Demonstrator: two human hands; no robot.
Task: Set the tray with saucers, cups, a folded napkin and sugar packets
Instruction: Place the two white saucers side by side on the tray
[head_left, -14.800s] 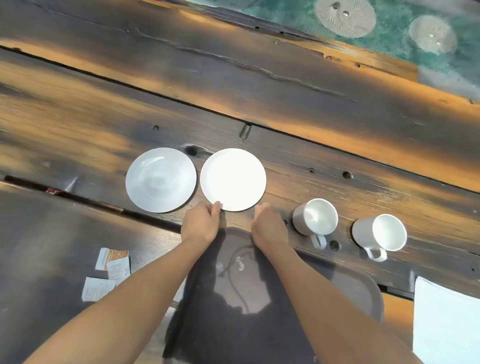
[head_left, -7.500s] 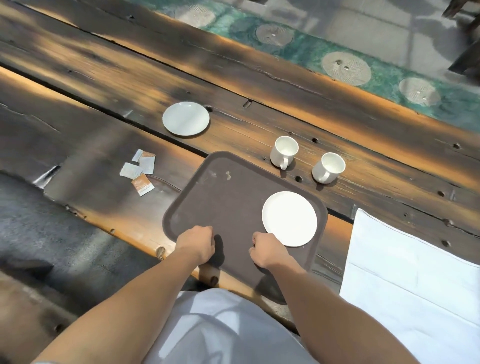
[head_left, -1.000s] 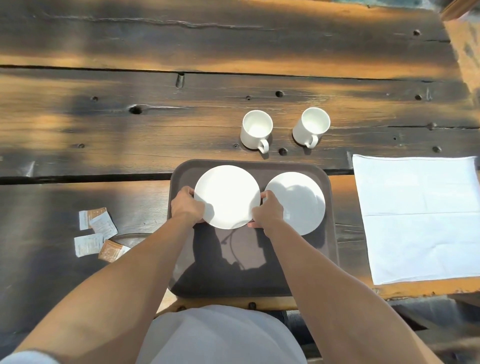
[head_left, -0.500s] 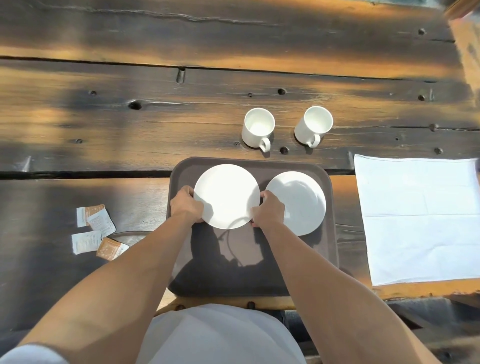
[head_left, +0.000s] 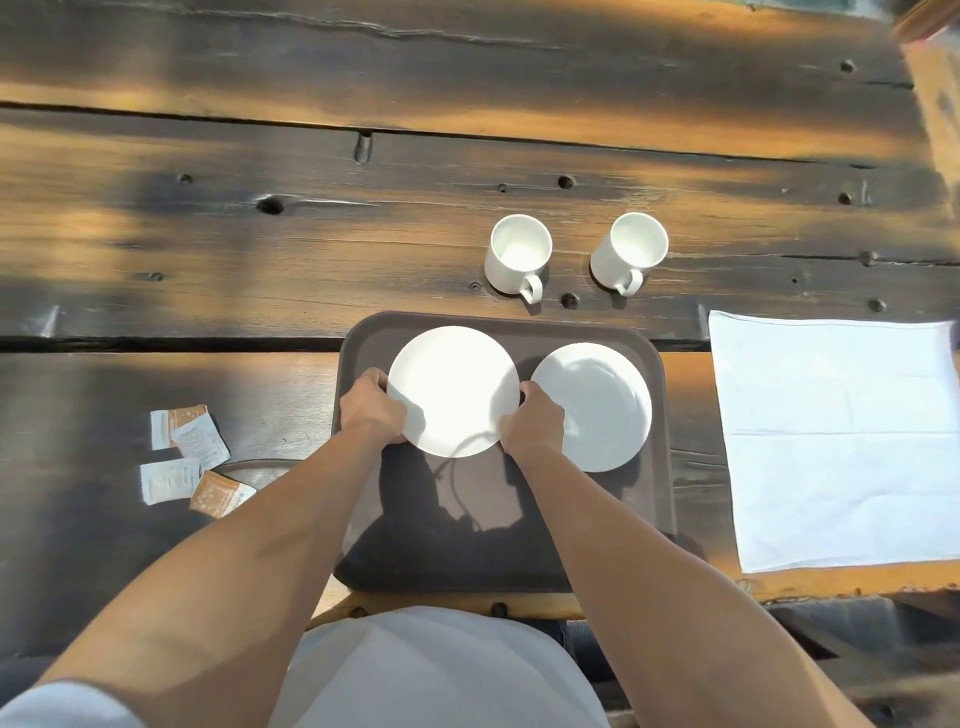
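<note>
1. Head view looks straight down on a dark, weathered wooden surface (head_left: 260, 244) made of long planks, with patches of warm sunlight.
2. A dark brown tray (head_left: 426, 545) with rounded corners sits at the near edge of the surface, directly in front of the person.
3. Two round white saucers are on the far half of the tray, side by side and just apart.
4. The left saucer (head_left: 453, 391) is held at both sides. The left hand (head_left: 371, 408) grips its left edge and the right hand (head_left: 532, 421) grips its right edge, with the fingers of each hand curled round the rim.
5. Whether this saucer rests on the tray or is held just above it cannot be told.
6. The right saucer (head_left: 597, 410) lies flat near the tray's right rim, with no hand on it.
7. Two white cups stand upright on the surface just beyond the tray's far edge. The left cup (head_left: 518, 254) and the right cup (head_left: 631, 249) are apart, and both handles point toward the person.
8. A white napkin (head_left: 836, 441) lies spread flat on the surface to the right of the tray, with crease lines across it.
9. Four sugar packets (head_left: 189, 454), white and orange, lie in a loose cluster on the surface to the left of the tray.
10. A white garment (head_left: 431, 675) fills the near bottom of the view between the bare forearms.
</note>
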